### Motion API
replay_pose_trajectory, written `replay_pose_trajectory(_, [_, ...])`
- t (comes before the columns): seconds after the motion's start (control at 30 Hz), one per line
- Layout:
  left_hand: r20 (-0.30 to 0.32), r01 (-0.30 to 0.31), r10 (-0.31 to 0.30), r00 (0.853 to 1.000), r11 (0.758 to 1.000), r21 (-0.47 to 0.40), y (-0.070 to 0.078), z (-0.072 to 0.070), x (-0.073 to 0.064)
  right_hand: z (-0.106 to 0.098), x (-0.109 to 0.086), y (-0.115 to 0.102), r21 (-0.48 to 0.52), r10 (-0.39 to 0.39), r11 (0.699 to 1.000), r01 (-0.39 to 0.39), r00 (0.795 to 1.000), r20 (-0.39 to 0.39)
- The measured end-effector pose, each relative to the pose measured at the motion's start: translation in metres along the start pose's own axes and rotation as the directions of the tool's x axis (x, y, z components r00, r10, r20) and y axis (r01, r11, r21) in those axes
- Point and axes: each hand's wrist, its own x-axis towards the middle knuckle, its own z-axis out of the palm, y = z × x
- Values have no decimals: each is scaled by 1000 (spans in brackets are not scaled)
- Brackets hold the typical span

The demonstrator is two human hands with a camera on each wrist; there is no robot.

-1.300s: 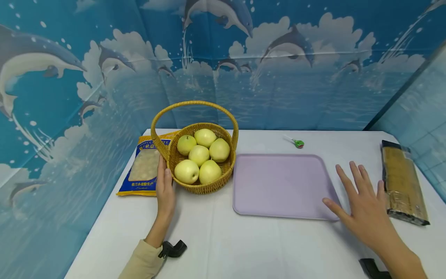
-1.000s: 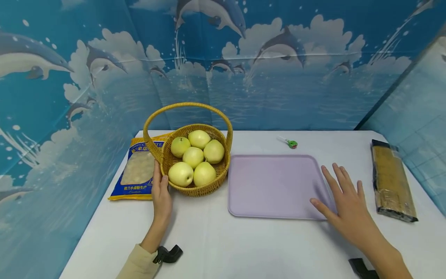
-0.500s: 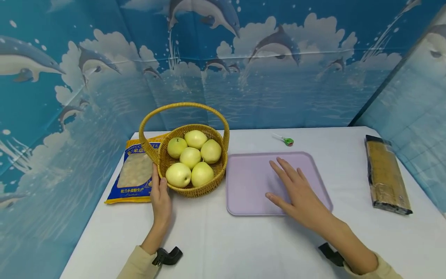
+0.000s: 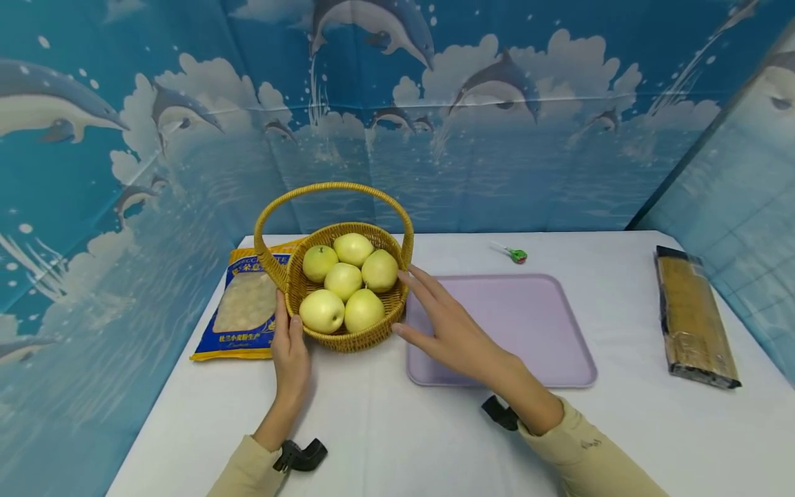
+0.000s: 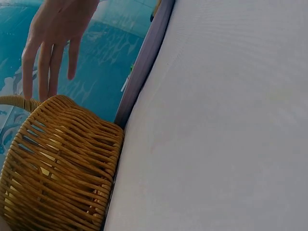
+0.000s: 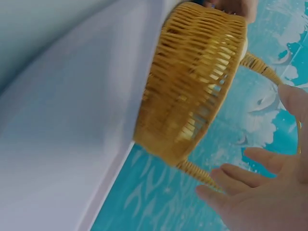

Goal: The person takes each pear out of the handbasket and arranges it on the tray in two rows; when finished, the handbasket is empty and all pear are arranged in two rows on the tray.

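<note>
A woven wicker basket (image 4: 355,339) with a tall arched handle (image 4: 334,186) holds several round yellow-green fruits (image 4: 343,281). My left hand (image 4: 290,362) lies along the basket's left side, fingers straight and touching its wall. Reaching in from the right, my right hand (image 4: 462,339) has its fingers extended right at the basket's right rim, thumb lower down. In the right wrist view, the spread fingers of the right hand (image 6: 264,192) overlap the foot of the handle. The left wrist view shows the wicker wall (image 5: 62,168) close up, with the right hand above it.
A lilac tray (image 4: 546,345) lies to the right of the basket, partly under my right forearm. Behind it is a green-wrapped lollipop (image 4: 517,256). A blue and yellow food packet (image 4: 245,304) sits left of the basket; a brown, black-ended package (image 4: 695,317) lies far right.
My right hand has swept left from beside the tray, across it, to the basket's right rim. The left hand stays at the basket's left side. The head view has shifted slightly.
</note>
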Motion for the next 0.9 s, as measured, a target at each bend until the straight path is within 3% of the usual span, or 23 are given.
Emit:
replay_pose_trajectory(0.57, [16,31,-31,999,1000,1,-1,1,1,43,74,-26,104,-64,993,57,996,66])
replay_pose_trajectory(0.77, [28,35,-35,999,999,4,1,1,1,55,93,-38,176,-78,983,54,988,133])
replay_pose_trajectory(0.9, [30,37,-37,999,999,2,1,0,0,62,100,-42,161,-83,986,54,979,184])
